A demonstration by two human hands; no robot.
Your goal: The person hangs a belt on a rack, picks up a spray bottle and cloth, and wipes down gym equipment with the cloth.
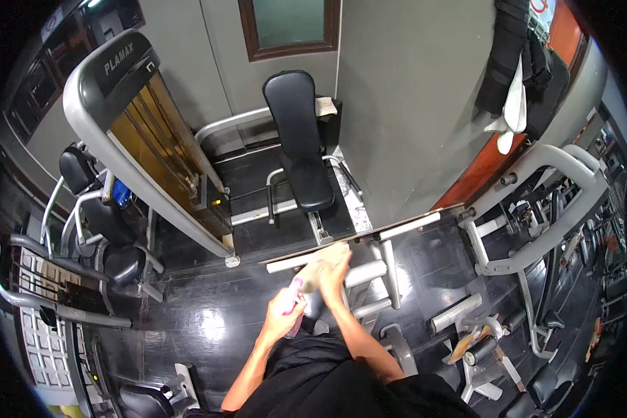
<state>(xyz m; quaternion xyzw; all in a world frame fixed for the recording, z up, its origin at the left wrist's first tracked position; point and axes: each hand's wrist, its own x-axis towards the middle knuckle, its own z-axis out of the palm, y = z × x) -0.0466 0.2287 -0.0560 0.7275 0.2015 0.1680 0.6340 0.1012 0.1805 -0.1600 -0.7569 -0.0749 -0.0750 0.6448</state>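
Near the middle of the head view, my left hand (283, 313) is closed round a pink and white bottle (296, 292), partly hidden by the fingers. Just to its right and a little higher is my right hand (333, 268), blurred, with a pale yellowish cloth (313, 273) at its fingers. Both hands are close together in front of a long light-coloured bar (285, 264) of a gym machine. A padded white roller (366, 273) sits right of my right hand.
A tall weight-stack machine (111, 104) stands at the left, with a black padded seat (313, 188) beyond my hands. More gym frames (564, 244) stand at the right. Dark straps (505, 56) and a white cloth (514, 104) hang on the right.
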